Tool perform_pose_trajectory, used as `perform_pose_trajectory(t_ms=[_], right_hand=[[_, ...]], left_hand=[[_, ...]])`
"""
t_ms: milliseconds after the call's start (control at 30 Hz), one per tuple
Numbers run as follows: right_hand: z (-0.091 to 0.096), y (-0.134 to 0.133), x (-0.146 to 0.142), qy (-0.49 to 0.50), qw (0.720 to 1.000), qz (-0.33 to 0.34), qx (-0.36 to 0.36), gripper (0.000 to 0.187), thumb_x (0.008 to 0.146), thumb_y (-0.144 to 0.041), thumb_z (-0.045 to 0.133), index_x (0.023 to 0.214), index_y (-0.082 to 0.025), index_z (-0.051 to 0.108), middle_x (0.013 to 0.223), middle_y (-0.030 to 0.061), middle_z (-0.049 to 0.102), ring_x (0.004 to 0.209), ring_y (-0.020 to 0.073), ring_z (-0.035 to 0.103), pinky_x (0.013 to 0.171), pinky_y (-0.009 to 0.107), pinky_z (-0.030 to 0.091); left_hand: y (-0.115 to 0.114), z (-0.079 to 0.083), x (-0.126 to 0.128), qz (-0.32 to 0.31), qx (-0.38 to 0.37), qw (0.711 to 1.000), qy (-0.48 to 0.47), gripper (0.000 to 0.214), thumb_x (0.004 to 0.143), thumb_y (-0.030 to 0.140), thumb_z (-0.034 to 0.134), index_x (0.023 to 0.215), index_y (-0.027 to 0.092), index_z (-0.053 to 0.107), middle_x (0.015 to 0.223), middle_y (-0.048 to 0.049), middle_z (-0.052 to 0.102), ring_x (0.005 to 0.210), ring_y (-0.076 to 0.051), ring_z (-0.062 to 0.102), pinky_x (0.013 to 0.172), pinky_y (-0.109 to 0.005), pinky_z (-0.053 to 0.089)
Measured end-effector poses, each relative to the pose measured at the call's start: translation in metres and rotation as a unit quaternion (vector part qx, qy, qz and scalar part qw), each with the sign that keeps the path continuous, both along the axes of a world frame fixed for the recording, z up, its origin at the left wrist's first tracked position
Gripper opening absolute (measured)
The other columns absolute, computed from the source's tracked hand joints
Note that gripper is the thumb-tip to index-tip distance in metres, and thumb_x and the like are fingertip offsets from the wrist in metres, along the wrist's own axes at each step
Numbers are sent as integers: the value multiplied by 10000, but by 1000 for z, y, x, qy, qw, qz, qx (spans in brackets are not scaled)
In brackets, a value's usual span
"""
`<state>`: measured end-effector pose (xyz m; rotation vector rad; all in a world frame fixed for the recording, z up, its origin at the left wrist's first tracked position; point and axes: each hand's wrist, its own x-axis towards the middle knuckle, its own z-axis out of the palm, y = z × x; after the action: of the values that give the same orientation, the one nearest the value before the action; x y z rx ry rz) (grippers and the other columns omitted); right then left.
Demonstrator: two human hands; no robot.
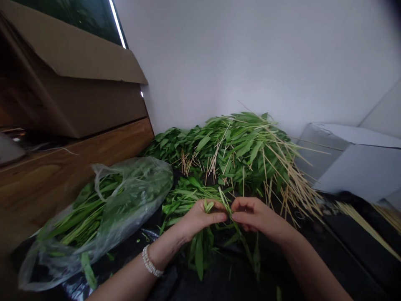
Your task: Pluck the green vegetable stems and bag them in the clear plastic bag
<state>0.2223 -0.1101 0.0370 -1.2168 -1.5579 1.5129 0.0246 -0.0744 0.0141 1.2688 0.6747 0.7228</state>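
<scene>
In front of me, both hands meet at a leafy green stem, whose pale end points up and away. My left hand is closed around leafy greens, with long leaves hanging below the palm and a pale stem end poking out by the thumb. Thumb and fingertips of my right hand pinch the same stem from the right, and its blurred leaves trail downward. Just beyond my left hand lies a loose pile of cut greens. My fingers partly hide where the stem is gripped.
Against the wall, a large heap of greens is threaded on thin wooden sticks. A clear plastic bag of greens lies left, below a cardboard box on a wooden surface. A white box and more sticks are at right.
</scene>
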Motion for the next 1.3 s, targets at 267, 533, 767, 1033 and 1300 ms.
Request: perform_pose_trajectory(t_ms=[267,533,767,1033,1300], right_hand=[[3,0,0,-35,999,12,22,129,798,-287,618,776,-183,546,721,-18,627,518,58,493,445,185,303],[8,2,22,-113,993,36,20,199,771,-340,664,876,-185,597,588,-44,579,517,78,456,477,204,310],[4,6,22,-60,995,-48,60,346,852,-516,553,889,-186,646,766,8,627,560,85,472,481,214,327],[3,6,6,-32,992,-64,101,219,787,-383,658,924,-212,660,681,-38,570,591,97,482,552,231,366],[-1,7,7,-14,994,-71,88,182,781,-386,668,803,-206,655,644,-29,592,581,105,500,553,245,374]], left_hand=[[1,0,1,0,-27,1000,8,252,715,340,719,771,154,560,591,54,547,430,-34,299,420,-209,150],[1,7,-3,-27,-89,996,-4,263,740,347,692,792,156,519,663,4,638,404,-21,274,425,-223,108],[2,3,-3,-58,-92,994,2,242,742,327,703,761,151,537,629,2,636,410,-29,264,418,-220,109],[0,5,-4,-92,-86,991,36,263,711,349,723,763,146,564,606,-7,644,425,-43,311,414,-218,116],[-3,8,-4,-139,-66,986,60,199,771,302,627,789,122,707,641,-33,659,400,-44,263,408,-249,88]])
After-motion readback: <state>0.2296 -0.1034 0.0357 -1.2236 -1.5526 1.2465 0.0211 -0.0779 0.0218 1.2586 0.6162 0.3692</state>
